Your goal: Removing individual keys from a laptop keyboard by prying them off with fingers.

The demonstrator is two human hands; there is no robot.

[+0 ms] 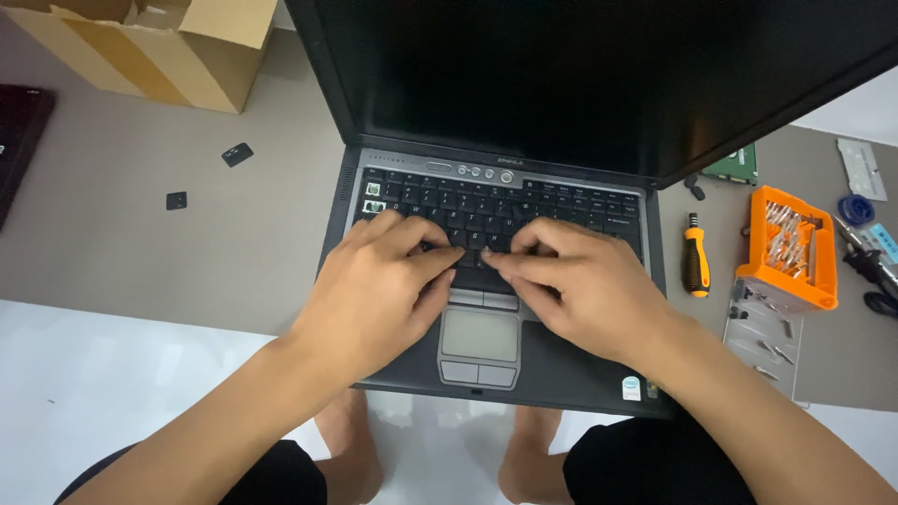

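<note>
An open dark grey laptop (571, 369) lies in front of me with its black screen (580, 75) tilted back. My left hand (374, 290) and my right hand (589, 285) both rest on the keyboard (486, 206), fingertips meeting at the lower middle keys just above the touchpad (479, 334). Two keys at the keyboard's upper left are missing, showing pale sockets (373, 197). Both hands have bent, spread fingers and hold nothing that I can see.
A cardboard box (159, 47) stands at the back left. Two small black keycaps (237, 154) lie left of the laptop. On the right are an orange-handled screwdriver (695, 257), an orange bit case (790, 248), a clear tray (767, 346) and a green circuit board (734, 166).
</note>
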